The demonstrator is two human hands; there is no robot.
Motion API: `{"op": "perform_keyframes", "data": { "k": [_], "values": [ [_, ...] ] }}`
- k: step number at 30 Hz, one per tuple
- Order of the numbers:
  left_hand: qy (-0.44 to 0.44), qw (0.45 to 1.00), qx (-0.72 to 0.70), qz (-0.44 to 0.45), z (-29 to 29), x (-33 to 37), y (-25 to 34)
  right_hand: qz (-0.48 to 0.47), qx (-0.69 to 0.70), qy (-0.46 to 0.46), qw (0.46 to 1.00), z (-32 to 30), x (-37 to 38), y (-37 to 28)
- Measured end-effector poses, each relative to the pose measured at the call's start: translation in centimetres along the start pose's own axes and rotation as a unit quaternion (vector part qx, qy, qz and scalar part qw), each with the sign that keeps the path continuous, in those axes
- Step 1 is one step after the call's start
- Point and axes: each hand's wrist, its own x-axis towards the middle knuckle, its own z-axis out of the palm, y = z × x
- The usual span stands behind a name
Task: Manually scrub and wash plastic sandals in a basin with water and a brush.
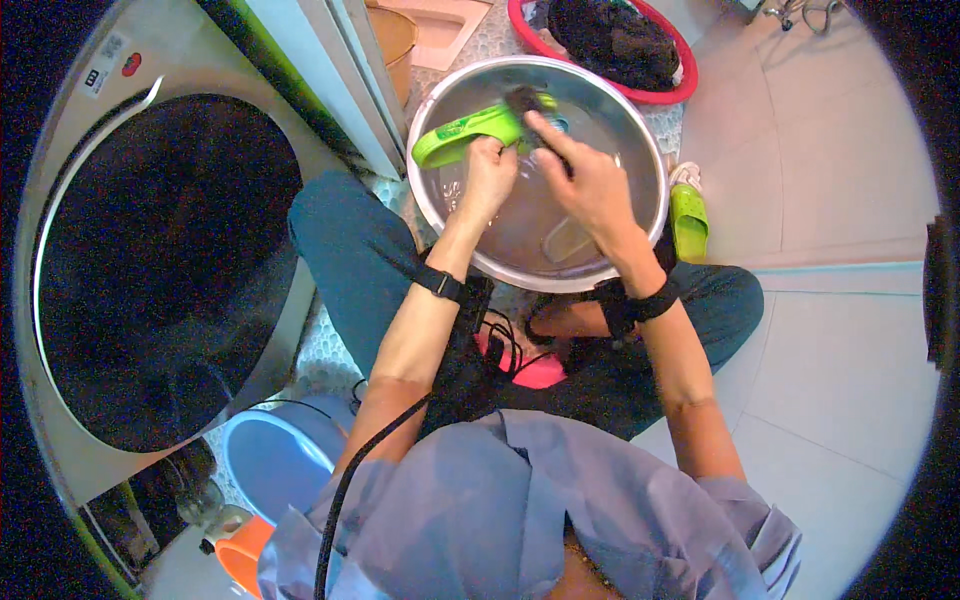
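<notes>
Over a wide metal basin [424, 195] of cloudy water, my left hand [490, 172] is closed on a lime-green clog [462, 138], tilted with its toe and heel out to either side. My right hand [590, 185] grips a scrub brush [522, 102] whose dark bristles are against the clog's right part. Motion smears the brush, and its handle is mostly hidden by my fingers. A pale oblong shape [566, 241] shows in the water near the basin's front; what it is I cannot make out.
Another green clog [690, 222] stands on the floor right of the basin. Beyond the basin is a red tub [683, 82] of dark clothes. A front-loading washing machine [318, 150] fills the left. A blue bucket [240, 455] and an orange container [240, 555] sit at lower left.
</notes>
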Motion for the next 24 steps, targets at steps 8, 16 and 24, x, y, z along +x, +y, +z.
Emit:
{"op": "perform_keyframes", "data": {
  "k": [8,16,24],
  "values": [
    [0.054,0.994,-0.073,0.053,0.8,-0.2,1.3,0.044,-0.013,-0.009,0.999,-2.5,0.4,2.1],
    [-0.022,0.909,-0.375,-0.178,1.3,-0.3,-0.6,0.008,0.010,0.038,0.999,1.1,0.4,2.1],
    [-0.060,0.663,-0.693,-0.277,1.1,0.1,-0.2,0.047,0.277,0.118,0.952,0.2,-2.4,5.0]
  ]
}}
